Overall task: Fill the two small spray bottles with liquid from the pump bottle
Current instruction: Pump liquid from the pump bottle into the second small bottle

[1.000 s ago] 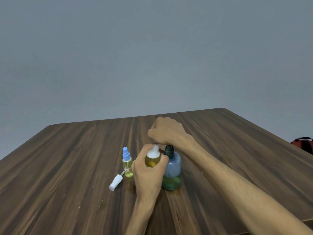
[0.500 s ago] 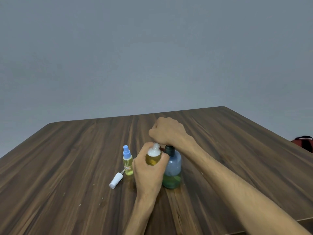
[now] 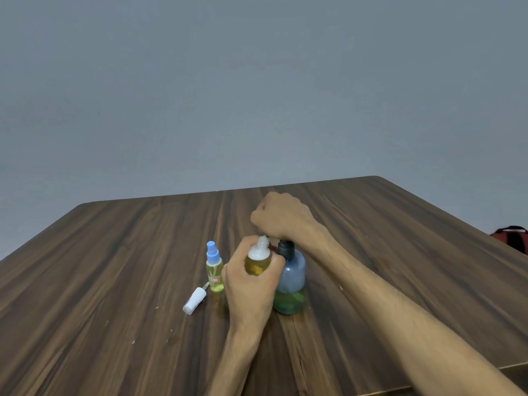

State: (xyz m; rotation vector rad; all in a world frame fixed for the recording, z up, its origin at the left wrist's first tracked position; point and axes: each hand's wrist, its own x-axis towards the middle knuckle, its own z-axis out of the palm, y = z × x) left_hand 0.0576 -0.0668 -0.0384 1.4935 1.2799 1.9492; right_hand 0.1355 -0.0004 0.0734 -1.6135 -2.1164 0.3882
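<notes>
While left hand (image 3: 251, 284) grips open yellow-filled bottle (image 3: 258, 260), pump bottle (image 3: 289, 284) part-full of green

You have a single view, from the camera worn on your head. It looks forward and slightly down across the wooden table (image 3: 120, 281), whose near edge runs out of the bottom of the frame and whose far edge lies about mid-height. The grey wall (image 3: 257, 81) fills the whole upper half. Your forearms enter from the near right and near centre, so the view sits close over the near side. The wide lens bows the table's edges.
</notes>
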